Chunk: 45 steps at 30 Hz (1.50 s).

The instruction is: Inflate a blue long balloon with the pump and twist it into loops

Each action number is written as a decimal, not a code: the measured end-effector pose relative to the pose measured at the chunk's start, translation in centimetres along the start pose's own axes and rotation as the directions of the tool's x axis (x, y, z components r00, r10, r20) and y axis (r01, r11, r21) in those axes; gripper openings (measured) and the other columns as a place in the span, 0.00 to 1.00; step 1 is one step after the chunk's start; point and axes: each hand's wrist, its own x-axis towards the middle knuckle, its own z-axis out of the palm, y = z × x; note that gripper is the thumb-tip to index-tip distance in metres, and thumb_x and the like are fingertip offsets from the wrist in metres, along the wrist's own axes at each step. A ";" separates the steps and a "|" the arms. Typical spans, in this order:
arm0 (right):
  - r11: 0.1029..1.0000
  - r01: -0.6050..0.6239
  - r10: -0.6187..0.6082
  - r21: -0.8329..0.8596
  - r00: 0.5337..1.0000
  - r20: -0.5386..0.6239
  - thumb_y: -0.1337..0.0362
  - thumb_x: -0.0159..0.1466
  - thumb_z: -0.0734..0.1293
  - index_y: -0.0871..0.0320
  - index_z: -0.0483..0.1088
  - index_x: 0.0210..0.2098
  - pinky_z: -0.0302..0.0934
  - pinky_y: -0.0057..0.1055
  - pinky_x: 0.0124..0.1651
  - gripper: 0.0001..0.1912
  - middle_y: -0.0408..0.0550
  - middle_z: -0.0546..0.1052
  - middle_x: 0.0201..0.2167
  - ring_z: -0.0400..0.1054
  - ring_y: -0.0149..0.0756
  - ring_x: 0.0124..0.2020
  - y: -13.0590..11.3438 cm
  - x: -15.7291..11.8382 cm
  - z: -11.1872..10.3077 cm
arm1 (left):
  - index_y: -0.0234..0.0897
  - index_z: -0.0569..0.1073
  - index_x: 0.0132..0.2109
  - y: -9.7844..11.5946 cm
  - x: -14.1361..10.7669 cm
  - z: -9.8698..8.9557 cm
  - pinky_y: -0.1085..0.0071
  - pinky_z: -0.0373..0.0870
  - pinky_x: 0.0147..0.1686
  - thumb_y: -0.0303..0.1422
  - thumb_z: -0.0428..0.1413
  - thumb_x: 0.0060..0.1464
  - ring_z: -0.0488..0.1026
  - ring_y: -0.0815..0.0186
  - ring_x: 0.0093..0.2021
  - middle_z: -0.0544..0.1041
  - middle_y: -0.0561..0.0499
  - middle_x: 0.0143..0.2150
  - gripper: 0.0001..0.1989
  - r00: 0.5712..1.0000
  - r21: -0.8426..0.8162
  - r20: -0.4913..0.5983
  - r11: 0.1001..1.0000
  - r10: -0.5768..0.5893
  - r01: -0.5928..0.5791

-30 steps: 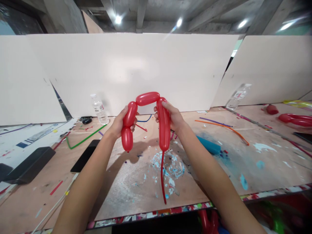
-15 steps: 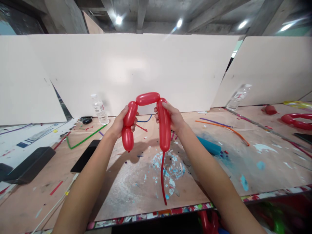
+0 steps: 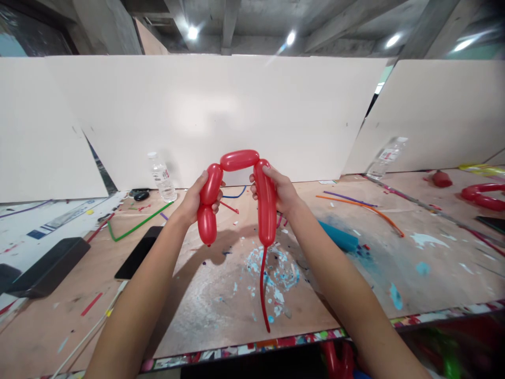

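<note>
Table (image 3: pixel 221 316): paint-spotted wood, with white boards (image 3: pixel 221 105) standing behind it.
Balloon (image 3: pixel 240 160): red; I see it held up above the table, between both hands.
Left hand (image 3: pixel 193 202): fingers curled around the segments at one end.
Right hand (image 3: pixel 283 190): fingers wrapped around the long piece (image 3: pixel 267 221), thumb near its top.
Short pieces (image 3: pixel 207 226): three, pinched apart; I'd call that twisting done.
Long piece: no twist that I can see, so I judge it unworked; its thin tail (image 3: pixel 262 284) hangs uninflated.
</note>
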 end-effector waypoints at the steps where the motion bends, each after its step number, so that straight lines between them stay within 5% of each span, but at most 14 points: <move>1: 1.000 -0.003 0.003 0.007 1.000 0.004 0.51 0.55 0.69 0.54 0.65 0.37 0.62 0.30 0.25 0.18 0.43 0.74 0.29 0.66 0.31 0.25 0.0 0.0 0.0 | 0.35 0.71 0.40 0.0 0.0 0.0 0.74 0.64 0.17 0.58 0.51 0.51 0.65 0.72 0.16 0.68 0.53 0.23 0.29 1.000 -0.004 0.001 1.000 -0.002 0.002; 21: 0.999 -0.016 0.015 0.049 1.000 0.017 0.52 0.55 0.70 0.54 0.66 0.36 0.62 0.30 0.25 0.16 0.43 0.74 0.29 0.66 0.31 0.25 0.2 0.1 -0.2 | 0.35 0.71 0.38 0.0 0.0 0.0 0.74 0.63 0.17 0.59 0.51 0.51 0.64 0.72 0.16 0.68 0.53 0.23 0.29 1.000 -0.012 -0.008 1.000 -0.017 0.017; 36: 1.000 -0.004 0.004 -0.024 1.000 0.014 0.49 0.55 0.69 0.54 0.65 0.36 0.64 0.32 0.26 0.18 0.43 0.74 0.28 0.67 0.32 0.25 0.1 0.0 -0.3 | 0.37 0.65 0.29 -0.1 0.3 0.1 0.73 0.61 0.17 0.60 0.51 0.50 0.60 0.74 0.15 0.65 0.54 0.20 0.28 0.976 0.149 -0.108 0.974 0.188 -0.171; 45: 0.999 -0.030 0.029 0.041 0.999 0.021 0.51 0.55 0.70 0.56 0.69 0.34 0.64 0.29 0.24 0.16 0.45 0.75 0.29 0.67 0.32 0.26 0.3 0.2 -0.2 | 0.35 0.69 0.37 -0.1 0.2 0.4 0.74 0.62 0.17 0.61 0.52 0.49 0.61 0.74 0.16 0.67 0.55 0.23 0.30 0.994 0.009 -0.084 0.998 0.067 -0.066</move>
